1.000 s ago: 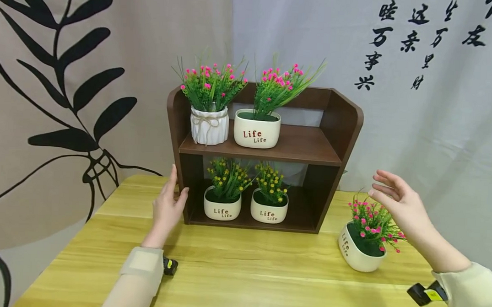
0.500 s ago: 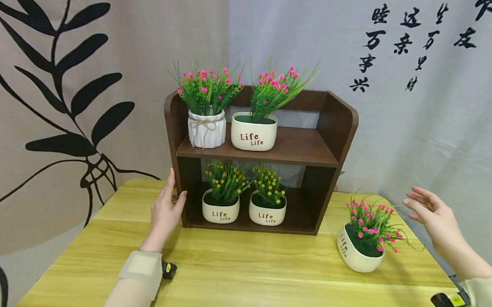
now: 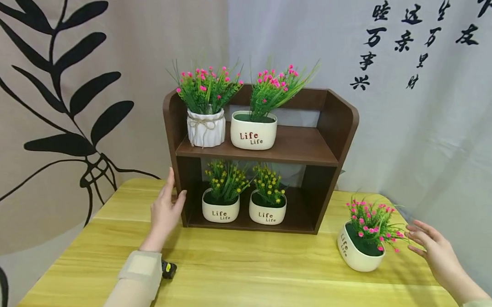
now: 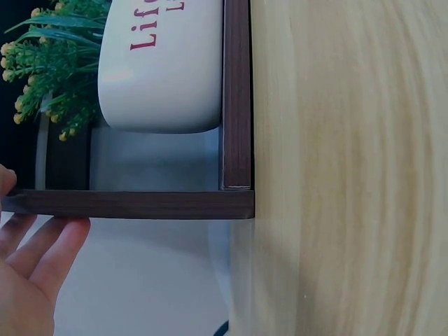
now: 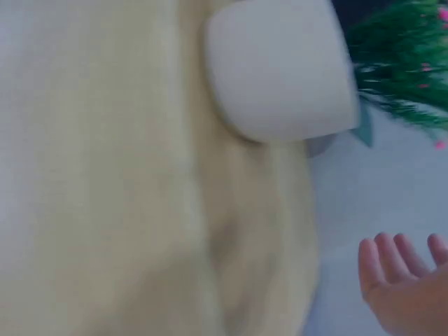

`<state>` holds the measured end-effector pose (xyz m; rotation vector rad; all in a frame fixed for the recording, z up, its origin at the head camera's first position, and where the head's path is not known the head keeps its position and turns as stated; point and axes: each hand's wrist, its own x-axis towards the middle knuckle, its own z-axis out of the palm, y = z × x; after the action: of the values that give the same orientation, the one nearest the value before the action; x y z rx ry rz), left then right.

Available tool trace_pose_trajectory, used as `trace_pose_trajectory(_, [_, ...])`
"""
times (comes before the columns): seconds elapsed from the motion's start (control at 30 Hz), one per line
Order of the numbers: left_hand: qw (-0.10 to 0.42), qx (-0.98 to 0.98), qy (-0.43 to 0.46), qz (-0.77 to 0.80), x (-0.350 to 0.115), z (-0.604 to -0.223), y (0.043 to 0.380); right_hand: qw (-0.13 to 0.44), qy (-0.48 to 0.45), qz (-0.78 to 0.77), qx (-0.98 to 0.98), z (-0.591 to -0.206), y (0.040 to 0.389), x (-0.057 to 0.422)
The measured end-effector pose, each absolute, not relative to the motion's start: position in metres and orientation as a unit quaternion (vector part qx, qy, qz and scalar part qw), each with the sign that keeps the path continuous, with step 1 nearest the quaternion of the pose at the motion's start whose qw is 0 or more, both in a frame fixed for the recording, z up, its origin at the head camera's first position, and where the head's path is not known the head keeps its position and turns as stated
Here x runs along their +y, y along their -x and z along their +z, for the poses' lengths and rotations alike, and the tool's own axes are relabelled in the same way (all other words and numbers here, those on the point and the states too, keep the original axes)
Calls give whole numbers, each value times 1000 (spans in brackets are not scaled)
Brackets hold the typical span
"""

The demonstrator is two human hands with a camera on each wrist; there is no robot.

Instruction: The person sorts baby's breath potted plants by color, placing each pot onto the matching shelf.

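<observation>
A brown two-tier shelf (image 3: 254, 155) stands on the wooden table. My left hand (image 3: 165, 217) grips its left side panel (image 4: 126, 204), thumb on the inner side and fingers on the outer. To the right, a cream "Life" pot (image 3: 359, 252) with pink flowers stands on the table, turned at an angle. My right hand (image 3: 439, 253) is just right of these flowers, fingers relaxed and holding nothing. In the right wrist view, that white pot (image 5: 280, 70) is blurred and apart from the fingers (image 5: 389, 260).
On the upper shelf stand a white pleated pot (image 3: 206, 130) tied with twine and a cream pot (image 3: 253, 131), both with pink flowers. Below are two cream pots, left pot (image 3: 220, 213) and right pot (image 3: 267, 214), with yellow flowers. A printed curtain (image 3: 296, 41) hangs behind.
My right hand has moved from above the pink-flowered pot out to the right, then down beside it. The left hand keeps its grip on the shelf; the pots have not moved.
</observation>
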<state>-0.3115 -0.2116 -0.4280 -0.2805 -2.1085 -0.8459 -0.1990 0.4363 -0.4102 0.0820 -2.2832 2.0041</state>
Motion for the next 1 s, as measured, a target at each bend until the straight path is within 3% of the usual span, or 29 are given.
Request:
trace_pose_trajectory(0.2, [406,-842,117,-335,-212,-426,313,2,-37,722,-691,-447,197,429])
trace_pose_trajectory(0.43, [408,-841,111,-338,-211,-427,311,-14,-92,752,-653,-470,190,404])
trace_pose_trajectory(0.7, [408,-840,106,-340,-215,-426,311,16,13,474,-880,-452,186,357])
trace_pose_trajectory(1.0, [419,-839,119,-326,-214,-427,311,40,139,475,-868,-450,195,327])
